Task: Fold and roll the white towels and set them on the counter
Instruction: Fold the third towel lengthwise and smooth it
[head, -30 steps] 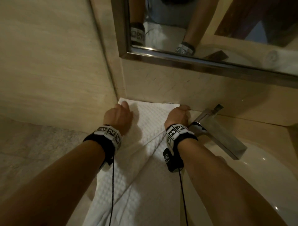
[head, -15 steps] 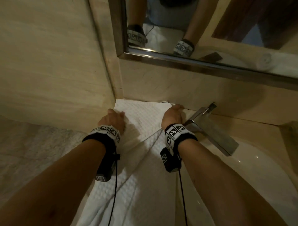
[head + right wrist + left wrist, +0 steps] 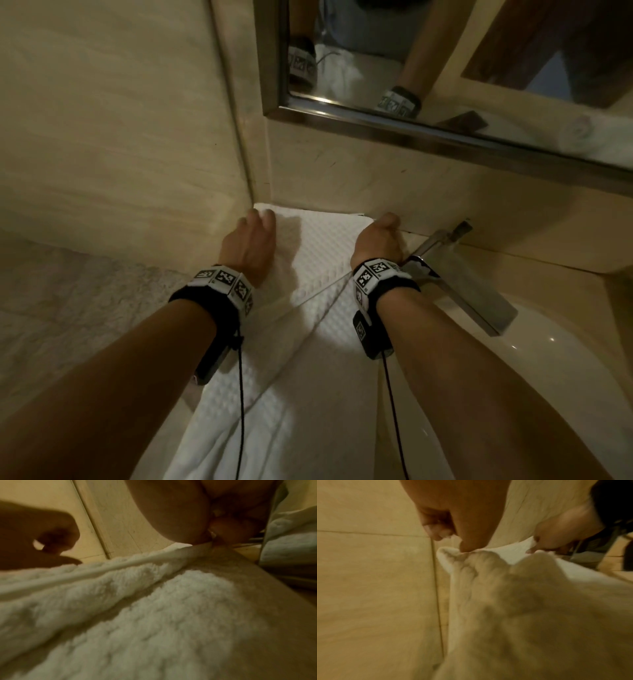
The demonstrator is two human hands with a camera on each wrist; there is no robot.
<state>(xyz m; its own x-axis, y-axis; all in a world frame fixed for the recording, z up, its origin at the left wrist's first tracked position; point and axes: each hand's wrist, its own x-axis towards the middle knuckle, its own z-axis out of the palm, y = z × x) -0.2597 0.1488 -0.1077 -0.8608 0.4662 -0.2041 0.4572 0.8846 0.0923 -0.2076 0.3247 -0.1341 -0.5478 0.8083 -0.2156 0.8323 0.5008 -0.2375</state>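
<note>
A white waffle towel [image 3: 325,246] lies lengthwise on the beige counter [image 3: 513,257], its far edge against the back wall and its near end hanging over the front. My left hand [image 3: 255,222] is at the far left corner. In the left wrist view its thumb tip touches that corner [image 3: 443,553] and its fingers [image 3: 436,531] curl just above. My right hand [image 3: 387,222] pinches the far right corner; the pinch shows in the left wrist view [image 3: 537,545] and the right wrist view [image 3: 214,538]. A diagonal fold edge [image 3: 102,572] crosses the towel.
A chrome faucet [image 3: 462,284] juts over the white sink basin [image 3: 548,377] just right of my right wrist. Tiled walls close the corner on the left and behind. A framed mirror [image 3: 445,113] hangs above and reflects a rolled towel [image 3: 579,130]. Pale floor [image 3: 68,308] lies lower left.
My left hand has slid up the towel to its far left corner. My right hand has stayed at the far right corner.
</note>
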